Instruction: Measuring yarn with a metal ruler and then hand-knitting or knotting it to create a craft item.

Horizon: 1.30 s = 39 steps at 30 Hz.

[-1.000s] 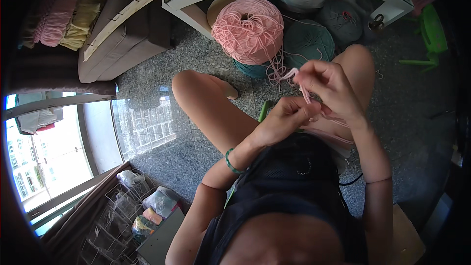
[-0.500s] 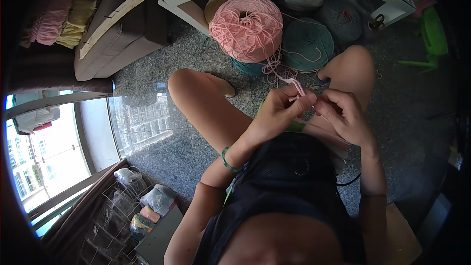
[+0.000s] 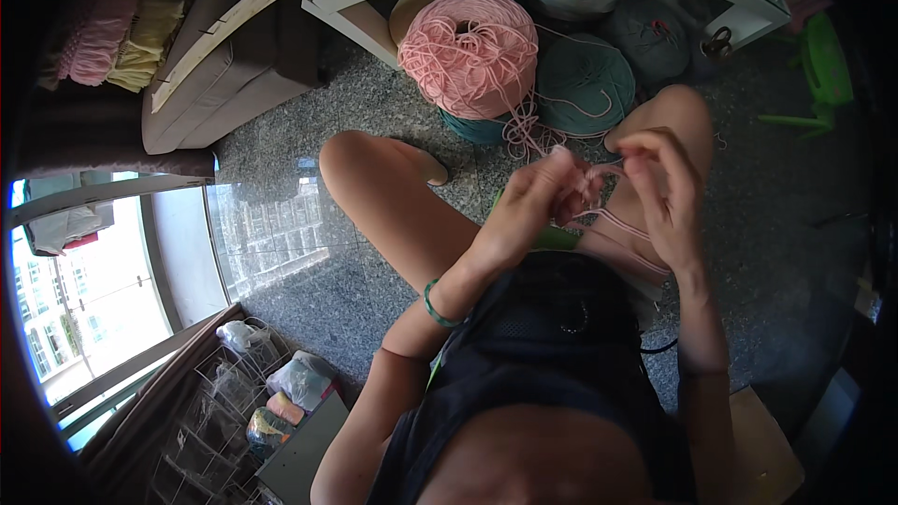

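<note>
Over my lap, both hands are raised close together around strands of pink yarn (image 3: 610,170). My left hand (image 3: 524,206) is closed, its fingertips pinching a bunched or looped part of the yarn. On the other side, my right hand (image 3: 672,196) pinches a short loop between thumb and fingers, slightly apart from the left. More pink strands hang below the hands across my right thigh. Beyond the hands stands a large pink yarn ball (image 3: 472,65), loosely wound, with tangled strands trailing from it toward my left hand.
A dark green yarn ball (image 3: 585,89) and a grey ball (image 3: 652,37) lie by the white frame (image 3: 748,23), where scissors (image 3: 717,43) hang. A green plastic chair (image 3: 825,61) is at far right, a wire rack (image 3: 201,421) with bags at lower left.
My hands have moved apart; the right has shifted up and right, drawing out a loop of yarn. My left hand has turned over the strands, which hang lower beside it.
</note>
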### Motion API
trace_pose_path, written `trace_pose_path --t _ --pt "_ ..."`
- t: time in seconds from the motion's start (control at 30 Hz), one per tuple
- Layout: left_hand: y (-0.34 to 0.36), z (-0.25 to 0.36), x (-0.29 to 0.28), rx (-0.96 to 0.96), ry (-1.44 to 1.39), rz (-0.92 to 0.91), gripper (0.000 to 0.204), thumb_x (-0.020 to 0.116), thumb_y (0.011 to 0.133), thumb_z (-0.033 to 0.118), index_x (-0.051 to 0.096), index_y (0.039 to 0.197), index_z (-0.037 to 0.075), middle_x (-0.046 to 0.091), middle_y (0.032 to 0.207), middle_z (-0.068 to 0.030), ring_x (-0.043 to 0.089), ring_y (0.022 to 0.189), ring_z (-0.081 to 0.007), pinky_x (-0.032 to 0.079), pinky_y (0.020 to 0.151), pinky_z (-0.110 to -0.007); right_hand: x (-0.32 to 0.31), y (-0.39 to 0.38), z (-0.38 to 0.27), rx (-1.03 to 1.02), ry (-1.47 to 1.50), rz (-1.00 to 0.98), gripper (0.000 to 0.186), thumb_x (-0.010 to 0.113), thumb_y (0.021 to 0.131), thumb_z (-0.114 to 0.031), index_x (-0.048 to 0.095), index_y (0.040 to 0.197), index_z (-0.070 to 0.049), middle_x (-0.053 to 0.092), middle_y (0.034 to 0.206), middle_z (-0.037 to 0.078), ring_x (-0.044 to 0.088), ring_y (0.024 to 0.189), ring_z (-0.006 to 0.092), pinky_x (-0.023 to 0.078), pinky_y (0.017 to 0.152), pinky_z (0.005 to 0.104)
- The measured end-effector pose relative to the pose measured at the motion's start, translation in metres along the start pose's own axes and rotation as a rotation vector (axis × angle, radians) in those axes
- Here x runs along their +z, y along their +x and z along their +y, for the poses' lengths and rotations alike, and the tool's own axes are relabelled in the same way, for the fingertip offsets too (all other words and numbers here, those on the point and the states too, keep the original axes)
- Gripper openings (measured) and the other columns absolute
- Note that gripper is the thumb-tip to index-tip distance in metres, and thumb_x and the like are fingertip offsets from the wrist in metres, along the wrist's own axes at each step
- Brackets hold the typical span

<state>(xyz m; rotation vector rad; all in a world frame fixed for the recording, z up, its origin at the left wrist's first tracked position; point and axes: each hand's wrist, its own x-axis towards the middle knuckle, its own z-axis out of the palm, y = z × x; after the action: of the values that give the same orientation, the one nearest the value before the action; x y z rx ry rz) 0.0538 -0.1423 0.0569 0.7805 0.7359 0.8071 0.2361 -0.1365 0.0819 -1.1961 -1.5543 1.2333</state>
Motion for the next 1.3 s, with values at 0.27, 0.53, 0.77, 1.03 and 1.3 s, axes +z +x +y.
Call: trace_pose_path --t 0.27,0.53,0.77,1.03,1.3 --pt "-0.002 -0.002 -0.005 -0.099 -0.351 0.053 0.069 0.022 0.095 0.053 0.054 0.11 -0.006 0.059 0.088 -0.0056 0.052 0.07 -0.0121 0.044 0.068 -0.024 0.028 -0.021 0.002 -0.129 -0.327 0.111 0.009 0.055 0.088 -0.007 0.056 0.088 0.001 0.058 0.084 0.006 0.057 0.079 0.0159 0.045 0.072 0.0273" --pt "-0.002 -0.005 -0.003 -0.003 -0.102 0.09 0.038 0.044 0.095 0.032 0.057 0.106 -0.002 0.06 0.083 -0.0034 0.053 0.069 -0.0071 0.045 0.063 -0.02 0.04 -0.019 0.007 0.095 0.159 0.066 0.012 0.056 0.089 -0.011 0.056 0.088 0.002 0.058 0.083 0.006 0.057 0.077 0.0112 0.046 0.069 0.0247" --pt "-0.004 0.0 -0.003 0.057 0.036 0.089 0.02 0.059 0.089 0.015 0.06 0.103 0.001 0.061 0.084 -0.0002 0.053 0.069 -0.0026 0.044 0.06 -0.016 0.028 -0.02 0.003 0.226 0.197 -0.053 0.015 0.055 0.09 -0.012 0.055 0.085 0.001 0.053 0.076 0.002 0.049 0.067 0.0047 0.041 0.059 0.0191" --pt "-0.011 -0.004 0.005 0.069 0.208 0.142 0.022 0.055 0.091 0.017 0.059 0.104 -0.001 0.061 0.084 -0.0021 0.053 0.069 -0.0047 0.045 0.062 -0.018 0.008 -0.03 0.009 0.205 -0.043 -0.274 0.015 0.058 0.088 -0.014 0.054 0.083 0.0 0.052 0.075 0.002 0.047 0.065 0.0069 0.037 0.057 0.0227" --pt "0.006 0.013 -0.002 -0.032 -0.531 0.156 0.03 0.048 0.094 0.022 0.057 0.106 -0.005 0.063 0.091 -0.0079 0.059 0.081 -0.0108 0.048 0.074 -0.023 0.035 -0.024 -0.006 -0.176 -0.486 0.21 0.015 0.063 0.084 -0.016 0.055 0.087 -0.003 0.055 0.081 0.006 0.052 0.082 0.0225 0.04 0.069 0.0324"
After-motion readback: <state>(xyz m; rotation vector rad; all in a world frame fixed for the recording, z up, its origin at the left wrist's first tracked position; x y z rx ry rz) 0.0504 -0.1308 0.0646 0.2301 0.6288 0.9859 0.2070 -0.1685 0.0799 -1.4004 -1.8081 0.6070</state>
